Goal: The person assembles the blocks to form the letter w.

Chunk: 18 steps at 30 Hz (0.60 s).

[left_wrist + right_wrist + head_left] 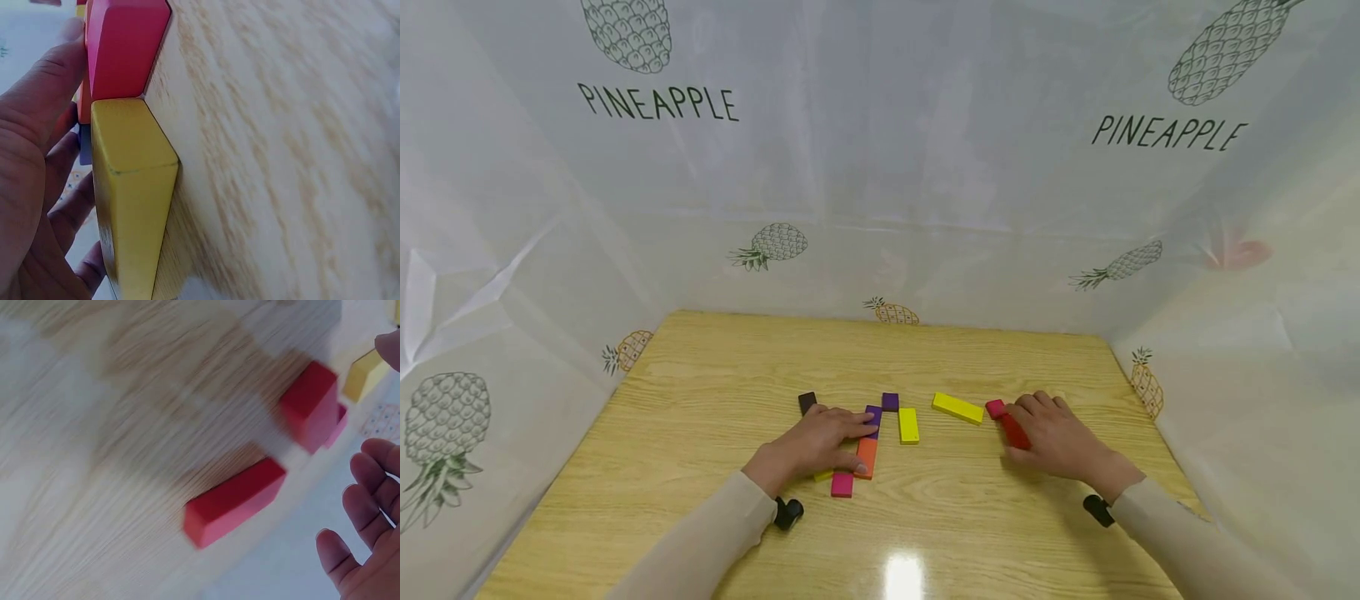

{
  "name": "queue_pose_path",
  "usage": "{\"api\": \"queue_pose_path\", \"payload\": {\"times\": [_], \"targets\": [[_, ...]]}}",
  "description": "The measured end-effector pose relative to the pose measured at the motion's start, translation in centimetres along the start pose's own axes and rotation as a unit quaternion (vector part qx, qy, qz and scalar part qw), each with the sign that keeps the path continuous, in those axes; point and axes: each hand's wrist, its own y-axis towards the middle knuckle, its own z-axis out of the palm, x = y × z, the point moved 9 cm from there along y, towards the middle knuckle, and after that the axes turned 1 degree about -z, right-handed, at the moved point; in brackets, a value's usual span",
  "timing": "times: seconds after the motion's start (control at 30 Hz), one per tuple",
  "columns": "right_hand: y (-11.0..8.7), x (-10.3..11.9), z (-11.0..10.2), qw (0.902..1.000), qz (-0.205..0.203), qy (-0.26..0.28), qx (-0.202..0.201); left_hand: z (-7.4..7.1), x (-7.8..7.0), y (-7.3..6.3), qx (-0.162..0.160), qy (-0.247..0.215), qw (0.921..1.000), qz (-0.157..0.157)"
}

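My left hand (820, 439) rests over a cluster of coloured wooden blocks. Its fingertips touch a purple block (872, 421), and the thumb lies on an orange block (866, 458). A pink block (842, 485) and a yellow block (134, 162) lie beside that hand, while a black block (807, 402) shows behind it. My right hand (1060, 437) hovers over a red block (1016, 433), fingers spread and loosely bent. In the right wrist view, a second red block (234, 503) lies apart from the fingers. A small pink block (996, 408) touches the red one near the fingertips.
Between the hands lie a small dark purple block (891, 402), an upright-pointing yellow block (908, 425) and a slanted yellow block (958, 407). The wooden table (955, 533) is bordered by a white pineapple-print sheet (925, 167) at the back and sides.
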Motion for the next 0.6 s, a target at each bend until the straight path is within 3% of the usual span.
{"api": "queue_pose_path", "payload": {"times": [0.27, 0.6], "targets": [[-1.3, -1.1, 0.3, 0.9997, -0.015, -0.017, -0.006, -0.1, -0.1, -0.1, -0.001, -0.003, 1.0000, 0.000], [-1.5, -2.0, 1.4, 0.9993, 0.017, 0.018, 0.027, -0.1, -0.2, -0.2, -0.001, -0.009, 1.0000, 0.000]]}}
